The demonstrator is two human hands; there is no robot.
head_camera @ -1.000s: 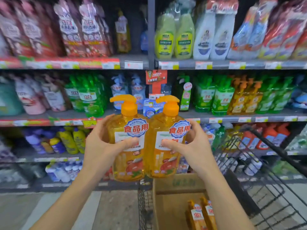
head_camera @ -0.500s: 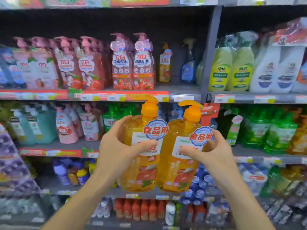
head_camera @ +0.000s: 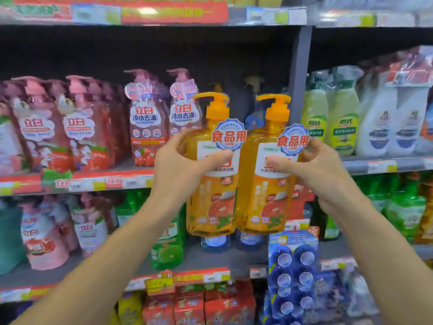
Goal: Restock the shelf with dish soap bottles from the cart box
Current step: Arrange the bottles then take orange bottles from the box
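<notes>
Two orange dish soap bottles are held upright side by side, touching, pump spouts pointed left, long axes vertical. The left bottle (head_camera: 212, 174) is gripped by the left hand (head_camera: 185, 167), thumb across the white label; the right bottle (head_camera: 269, 177) is gripped by the right hand (head_camera: 321, 174) likewise. A round blue tag reading "食品用" is seen on each. Both bottles are held in front of the shelf (head_camera: 131, 179), just right of pink bottles (head_camera: 146, 127) marked "立白 冷水去油".
</notes>
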